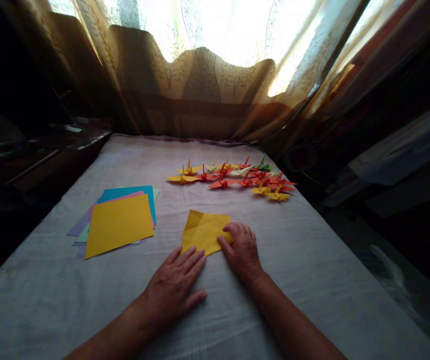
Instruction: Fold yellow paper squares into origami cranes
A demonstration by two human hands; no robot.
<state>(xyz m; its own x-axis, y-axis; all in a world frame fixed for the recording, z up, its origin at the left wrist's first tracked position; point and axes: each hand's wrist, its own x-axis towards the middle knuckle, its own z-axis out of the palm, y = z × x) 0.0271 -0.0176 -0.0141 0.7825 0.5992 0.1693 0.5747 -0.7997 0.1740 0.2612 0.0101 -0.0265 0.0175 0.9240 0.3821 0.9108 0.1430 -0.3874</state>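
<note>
A creased yellow sheet of origami paper [202, 231] lies on the cloth-covered table in front of me. My left hand [175, 284] rests flat, its fingers stretched out and the fingertips on the sheet's near left edge. At the right edge, my right hand [242, 248] pinches the paper between thumb and curled fingers. Fold lines cross the sheet's surface, and its far left corner stands slightly raised.
To the left is a loose stack of coloured paper [119, 225], yellow on top. Several folded paper cranes [224, 183] in red, yellow, green and white stand at the back right. A patterned curtain [200, 85] hangs behind the table [132, 155].
</note>
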